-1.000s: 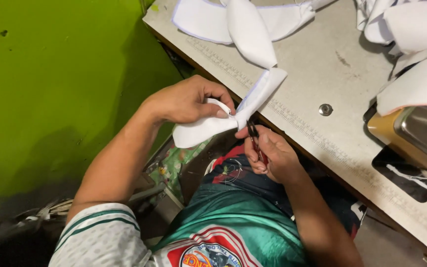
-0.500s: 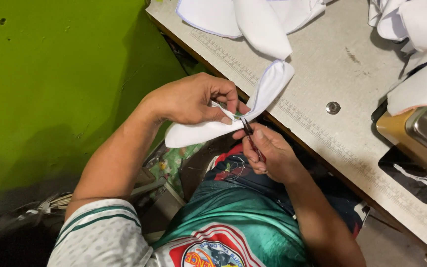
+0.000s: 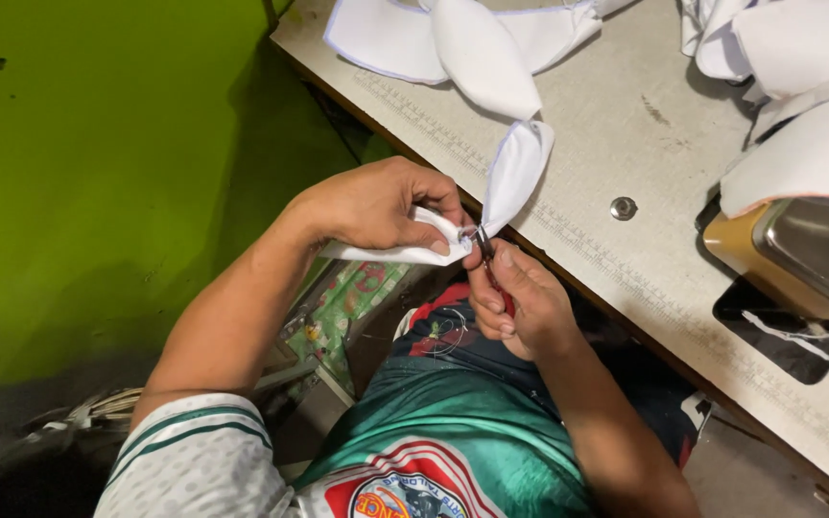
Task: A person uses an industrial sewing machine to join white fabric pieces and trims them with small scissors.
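A white fabric piece [image 3: 506, 177] with a thin bluish stitched edge is pinched in the left grip, its folded end trailing leftward below it, its rounded end rising up-right. Small snips [image 3: 485, 240], held in the right grip, meet the cloth there.

The cloth piece [image 3: 515, 173] you pinch is matt white fabric — your snips [image 3: 483, 240] are shiny metal, the table [image 3: 626, 125] dull, scuffed laminate.
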